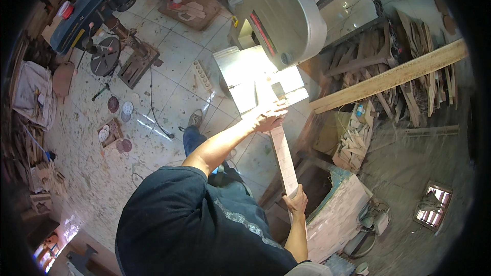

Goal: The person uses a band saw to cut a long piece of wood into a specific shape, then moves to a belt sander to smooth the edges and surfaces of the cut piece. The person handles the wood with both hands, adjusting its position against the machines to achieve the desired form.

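A long, narrow wooden board (284, 161) runs from the brightly lit metal table (231, 66) of a band saw (281, 10) back toward my body. My left hand (268, 116) grips the board from above, close to the table's near edge, fingers pointing right across it. Farther down, my right hand (296, 200) wraps around the board by my right side. Glare washes out the board's far end and hides the blade. A small dark block-like part (277, 90) shows in the glare just beyond my left hand.
A drill press (123, 46) stands at the far left, with sanding discs (113, 104) and a small wooden box (109, 133) on the tiled floor. To the right, a long plank (388, 76) crosses before stacked wood scraps. A crate of offcuts (353, 140) sits below it.
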The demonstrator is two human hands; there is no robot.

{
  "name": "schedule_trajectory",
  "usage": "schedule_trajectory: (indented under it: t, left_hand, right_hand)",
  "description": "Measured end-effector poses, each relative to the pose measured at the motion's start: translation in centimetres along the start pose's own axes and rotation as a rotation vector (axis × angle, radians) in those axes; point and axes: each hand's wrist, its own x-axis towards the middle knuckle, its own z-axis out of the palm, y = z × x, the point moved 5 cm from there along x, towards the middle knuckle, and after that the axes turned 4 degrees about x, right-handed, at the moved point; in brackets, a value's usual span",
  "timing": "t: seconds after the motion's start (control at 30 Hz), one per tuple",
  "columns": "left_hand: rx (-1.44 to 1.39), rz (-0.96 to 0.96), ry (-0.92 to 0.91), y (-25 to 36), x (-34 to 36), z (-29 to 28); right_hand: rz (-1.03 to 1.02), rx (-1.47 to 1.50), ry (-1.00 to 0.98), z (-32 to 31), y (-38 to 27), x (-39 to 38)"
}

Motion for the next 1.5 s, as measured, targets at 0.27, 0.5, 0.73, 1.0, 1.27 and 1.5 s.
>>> schedule_trajectory:
  t: [0.27,0.5,0.73,1.0,1.27,1.5]
  left_hand:
    - [0.003,-0.012,-0.037,-0.2,0.2,0.5]
    - [0.025,-0.016,0.027,-0.3,0.2,0.5]
    - [0.012,-0.006,-0.002,-0.2,0.3,0.3]
    - [0.005,-0.011,-0.031,-0.6,0.4,1.1]
    - [-0.007,-0.026,-0.044,-1.1,0.2,2.0]
    - [-0.045,-0.029,-0.004,-1.0,0.3,1.8]
  right_hand:
    - [-0.001,-0.01,0.009,0.2,0.0,-0.2]
    - [0.017,-0.012,-0.001,0.1,-0.5,-0.2]
    - [0.041,0.018,-0.003,0.1,-1.0,-0.4]
    - [0.046,0.023,-0.017,0.2,-1.0,-0.5]
    - [0.047,0.041,-0.014,0.2,-1.5,-0.7]
    - [0.05,0.036,-0.016,0.2,-1.7,-0.7]
